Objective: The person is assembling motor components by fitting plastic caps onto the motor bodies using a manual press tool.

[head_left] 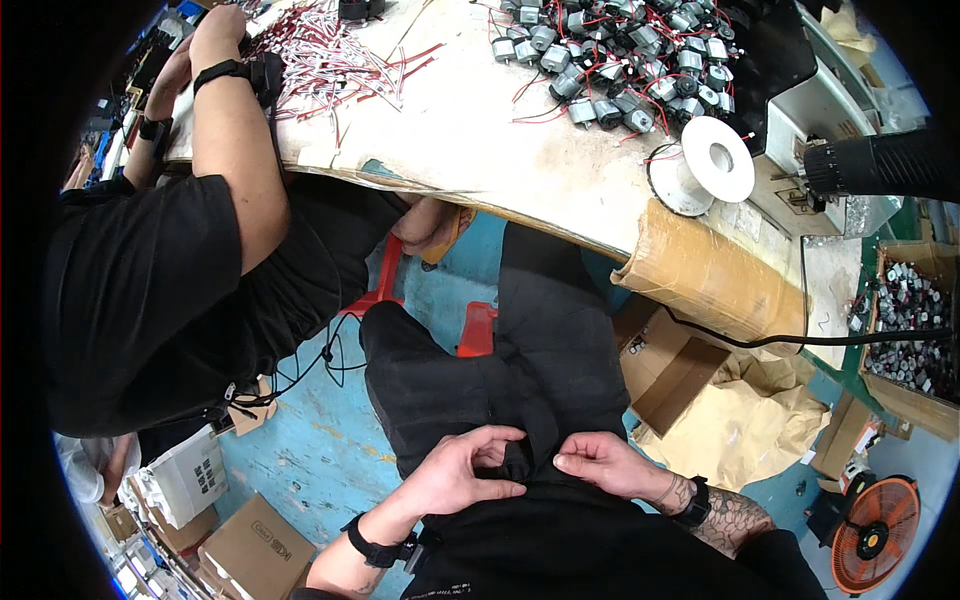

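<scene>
Both my hands are over my lap, against my black trousers (pixel 565 350) and black shirt (pixel 600 545). My left hand (pixel 455 475) curves with thumb and forefinger around a small dark bulge (pixel 517 461); whether this is folded cloth or a separate thing, I cannot tell. A short gap to the right, my right hand (pixel 612 466) has its fingers drawn together in a pinch at the dark cloth. Anything between those fingertips is hidden. A black band is on each of my wrists.
Ahead, the worktable (pixel 480 150) bears a heap of small motors (pixel 640 60), red and white wires (pixel 320 60) and a white spool (pixel 715 160). A black power screwdriver (pixel 880 165) juts in at right. A co-worker (pixel 160 290) sits close left; an orange fan (pixel 875 535) stands lower right.
</scene>
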{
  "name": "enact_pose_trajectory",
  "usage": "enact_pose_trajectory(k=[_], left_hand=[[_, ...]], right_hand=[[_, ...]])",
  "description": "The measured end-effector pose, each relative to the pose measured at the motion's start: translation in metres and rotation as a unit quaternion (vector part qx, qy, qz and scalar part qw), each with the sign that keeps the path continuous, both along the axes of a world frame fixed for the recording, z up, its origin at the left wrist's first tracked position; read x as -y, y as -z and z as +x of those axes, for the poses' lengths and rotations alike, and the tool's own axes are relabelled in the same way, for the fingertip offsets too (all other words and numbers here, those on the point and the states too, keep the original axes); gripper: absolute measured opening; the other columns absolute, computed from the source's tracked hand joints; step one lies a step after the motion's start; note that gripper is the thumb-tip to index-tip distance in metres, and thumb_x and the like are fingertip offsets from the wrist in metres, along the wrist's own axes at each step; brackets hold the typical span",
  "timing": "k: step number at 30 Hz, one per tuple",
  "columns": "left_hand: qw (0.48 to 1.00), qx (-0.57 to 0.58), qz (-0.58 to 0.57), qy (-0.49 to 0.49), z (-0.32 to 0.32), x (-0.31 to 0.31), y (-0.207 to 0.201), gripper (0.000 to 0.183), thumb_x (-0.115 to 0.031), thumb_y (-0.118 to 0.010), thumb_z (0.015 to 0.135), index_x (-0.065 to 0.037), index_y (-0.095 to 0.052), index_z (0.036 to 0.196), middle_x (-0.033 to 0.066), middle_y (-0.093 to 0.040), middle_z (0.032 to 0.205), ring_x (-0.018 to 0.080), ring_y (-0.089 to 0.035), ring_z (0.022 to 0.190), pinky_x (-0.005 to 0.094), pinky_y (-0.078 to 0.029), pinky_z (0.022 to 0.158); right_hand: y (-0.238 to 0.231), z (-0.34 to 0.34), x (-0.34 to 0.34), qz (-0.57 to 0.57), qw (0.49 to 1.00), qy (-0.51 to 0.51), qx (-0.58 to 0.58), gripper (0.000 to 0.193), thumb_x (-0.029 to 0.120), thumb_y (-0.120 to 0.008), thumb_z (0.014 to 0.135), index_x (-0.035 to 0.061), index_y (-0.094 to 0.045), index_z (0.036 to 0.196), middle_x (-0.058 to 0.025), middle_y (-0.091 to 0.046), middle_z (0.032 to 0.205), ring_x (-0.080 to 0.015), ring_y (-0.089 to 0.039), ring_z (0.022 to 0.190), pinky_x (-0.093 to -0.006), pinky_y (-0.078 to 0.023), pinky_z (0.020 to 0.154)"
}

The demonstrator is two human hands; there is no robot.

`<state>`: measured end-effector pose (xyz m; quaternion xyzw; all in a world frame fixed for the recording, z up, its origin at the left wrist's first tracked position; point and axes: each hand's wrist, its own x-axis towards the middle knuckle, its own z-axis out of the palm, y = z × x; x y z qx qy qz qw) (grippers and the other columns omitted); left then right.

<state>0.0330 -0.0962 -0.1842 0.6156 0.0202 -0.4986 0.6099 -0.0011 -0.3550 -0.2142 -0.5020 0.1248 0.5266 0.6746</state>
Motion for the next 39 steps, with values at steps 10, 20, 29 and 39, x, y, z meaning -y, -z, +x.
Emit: enact_pose_trajectory(k=[10, 20, 29, 39], left_hand=[[0.996, 0.093, -0.005, 0.006, -0.006, -0.011, -0.001, 0.065, -0.009, -0.086, 0.070, -0.002, -0.054, 0.127, 0.0046, -0.067, 0.095, 0.0150, -0.064, 0.090, 0.0322, -0.051, 0.088], [0.998, 0.050, -0.028, -0.035, -0.015, -0.019, 0.011, 0.062, -0.005, -0.087, 0.070, -0.001, -0.056, 0.124, 0.0008, -0.067, 0.098, 0.0106, -0.062, 0.093, 0.0270, -0.049, 0.085], [0.996, 0.052, -0.049, -0.052, -0.016, -0.018, 0.012, 0.051, -0.008, -0.086, 0.072, -0.003, -0.056, 0.113, 0.0045, -0.068, 0.099, 0.0140, -0.065, 0.095, 0.0310, -0.052, 0.088], [0.995, 0.099, -0.002, -0.020, -0.015, -0.014, 0.012, 0.054, -0.015, -0.087, 0.071, -0.002, -0.055, 0.112, 0.0088, -0.069, 0.095, 0.0196, -0.068, 0.094, 0.0338, -0.054, 0.087]], right_hand=[[0.004, -0.002, -0.015, 0.044, 0.998, -0.011, -0.032, 0.019, 0.019, -0.064, 0.096, 0.0007, -0.067, 0.101, 0.0023, -0.066, 0.092, -0.0034, -0.057, 0.084, -0.0207, -0.047, 0.076], [-0.002, 0.008, -0.026, 0.021, 0.995, 0.002, -0.094, 0.014, 0.016, -0.065, 0.094, 0.0035, -0.068, 0.099, 0.0047, -0.062, 0.079, -0.0016, -0.051, 0.066, -0.0173, -0.039, 0.057], [-0.008, 0.010, -0.034, 0.006, 0.995, 0.005, -0.100, 0.011, 0.016, -0.066, 0.093, 0.0050, -0.067, 0.091, 0.0060, -0.057, 0.071, -0.0007, -0.042, 0.055, -0.0182, -0.031, 0.047], [-0.004, 0.005, -0.036, 0.011, 0.996, 0.031, -0.087, 0.011, 0.016, -0.063, 0.095, 0.0064, -0.063, 0.090, 0.0062, -0.055, 0.071, -0.0013, -0.043, 0.058, -0.0180, -0.033, 0.051]])
